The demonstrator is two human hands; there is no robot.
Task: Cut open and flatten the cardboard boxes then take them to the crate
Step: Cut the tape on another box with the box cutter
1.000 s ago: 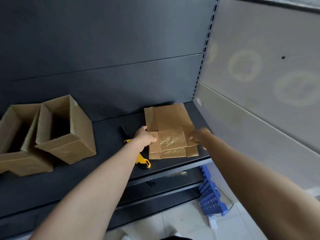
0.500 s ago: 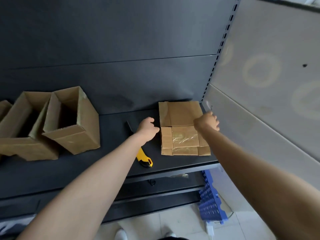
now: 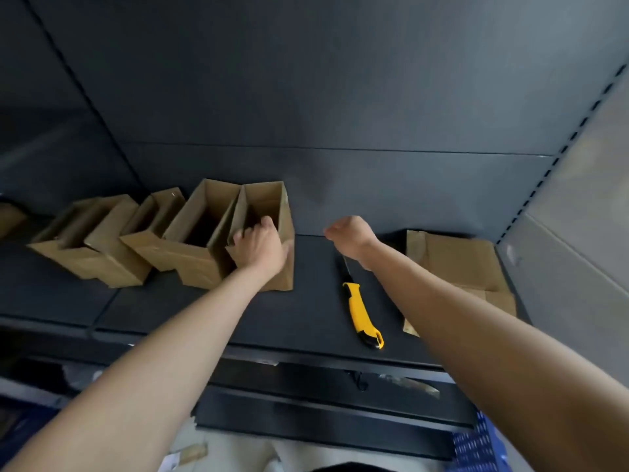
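My left hand (image 3: 260,247) grips the rim of the rightmost box (image 3: 267,202) to pull it closer, while my right hand (image 3: 350,233) hovers loosely curled, empty, near the knife (image 3: 362,315).

- No text, label, brand, number or sign was legible anywhere in view.
- Cardboard boxes (image 3: 194,267): plain brown faces, with no readable print.
- Yellow knife (image 3: 360,308): no readable marking.
- Flattened cardboard (image 3: 456,257): no readable marking.
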